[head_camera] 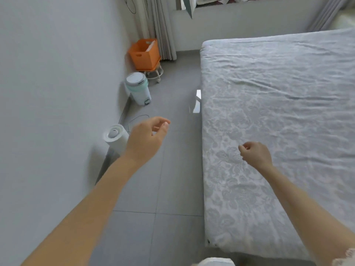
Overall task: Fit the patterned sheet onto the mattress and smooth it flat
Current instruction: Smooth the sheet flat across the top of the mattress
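Sheet: patterned sheet lies spread over the mattress and wraps its two left corners; I see creases across the far half.
Left hand: left hand hangs over the floor, fingers loosely curled, holding nothing.
Right hand: right hand is over the sheet near its left edge, fingers curled in with nothing in them; contact with the cloth I cannot tell.
Aisle: narrow tiled strip between wall and bed.
Obstructions along wall: white cylindrical appliance just beside the left hand, cable, pedal bin, orange crate on a wheeled stool.
Far end: curtain.
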`<state>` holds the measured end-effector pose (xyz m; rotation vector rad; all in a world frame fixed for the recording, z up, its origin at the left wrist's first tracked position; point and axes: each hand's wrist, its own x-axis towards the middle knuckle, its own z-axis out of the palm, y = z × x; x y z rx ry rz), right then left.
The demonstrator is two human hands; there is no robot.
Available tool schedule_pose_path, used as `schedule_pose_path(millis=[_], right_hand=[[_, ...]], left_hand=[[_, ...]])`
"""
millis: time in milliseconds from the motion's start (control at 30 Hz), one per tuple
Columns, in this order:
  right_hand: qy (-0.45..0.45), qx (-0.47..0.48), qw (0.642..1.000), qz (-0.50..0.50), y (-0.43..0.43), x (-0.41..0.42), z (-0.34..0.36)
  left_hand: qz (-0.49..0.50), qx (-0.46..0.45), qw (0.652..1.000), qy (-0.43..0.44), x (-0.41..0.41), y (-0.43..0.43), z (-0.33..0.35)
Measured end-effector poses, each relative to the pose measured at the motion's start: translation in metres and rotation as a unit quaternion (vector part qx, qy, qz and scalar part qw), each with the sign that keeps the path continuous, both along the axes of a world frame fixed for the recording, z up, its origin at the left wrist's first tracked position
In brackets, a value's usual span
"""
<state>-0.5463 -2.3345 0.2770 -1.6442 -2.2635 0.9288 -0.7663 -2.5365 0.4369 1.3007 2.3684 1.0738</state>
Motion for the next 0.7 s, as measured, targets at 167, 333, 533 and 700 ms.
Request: schedule_pose_path(millis=[167, 333, 533, 700], right_hand=[[-0.024, -0.001, 0.994, -0.109, -0.019, -0.004, 0.006], [-0.037, 0.031, 0.973, -0.227, 0.024, -0.008, 0.005], [0.008, 0.022, 0.927, -0.374, 0.12, -0.043, -0.026], [0.028, -0.028, 0.884, -0.465, 0.194, -0.053, -0.056]], left_hand=[[-0.127, -0.013, 0.992, -0.022, -0.056, 0.07, -0.019], [-0.231, -0.025, 0.972, -0.032, -0.076, 0.177, -0.04], [-0.326, -0.068, 0.943, -0.005, -0.105, 0.315, -0.069], [-0.396, -0.106, 0.91, 0.06, -0.117, 0.442, -0.106]])
